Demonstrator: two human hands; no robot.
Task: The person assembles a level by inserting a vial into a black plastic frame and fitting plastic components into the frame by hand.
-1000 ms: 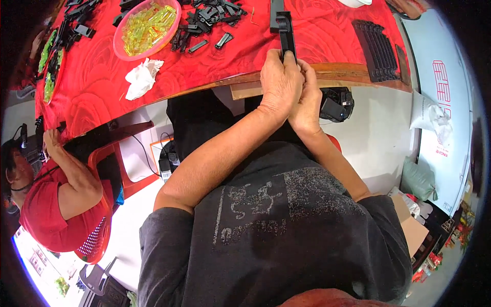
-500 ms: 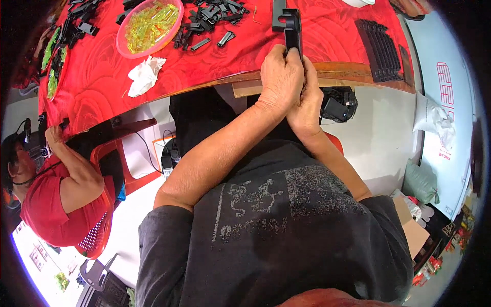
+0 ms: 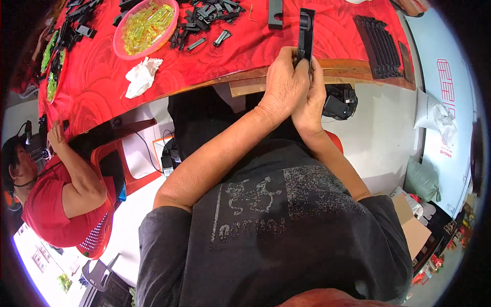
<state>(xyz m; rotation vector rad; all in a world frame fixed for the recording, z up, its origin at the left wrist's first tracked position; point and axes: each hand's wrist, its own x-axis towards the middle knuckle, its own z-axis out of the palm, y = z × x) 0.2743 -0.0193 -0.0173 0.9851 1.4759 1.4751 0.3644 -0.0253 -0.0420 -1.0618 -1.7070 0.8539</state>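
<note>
Above the near edge of the red-covered table (image 3: 220, 64), a long, narrow black plastic part (image 3: 306, 33) stands up out of my two closed hands. My left hand (image 3: 284, 84) wraps it from the left, with the thumb along its lower end. Pressed close on the other side, my right hand (image 3: 314, 100) grips the same part, and its palm is partly covered by the left. The part's lower end is hidden between my fingers. Just left of its top, a black rectangular block (image 3: 275, 16) lies on the cloth, apart from it.
A pink bowl (image 3: 117, 43) of clear yellow pieces stands at the left, beside a heap of small black parts (image 3: 209, 15). Crumpled white tissue (image 3: 142, 78) lies near the edge. Long black parts (image 3: 379, 48) form a row at the right. A person in red (image 3: 66, 199) sits left.
The long black part in my hands has shifted right and turned, and no longer overlaps the black block. At the left, the other person's hand has moved.
</note>
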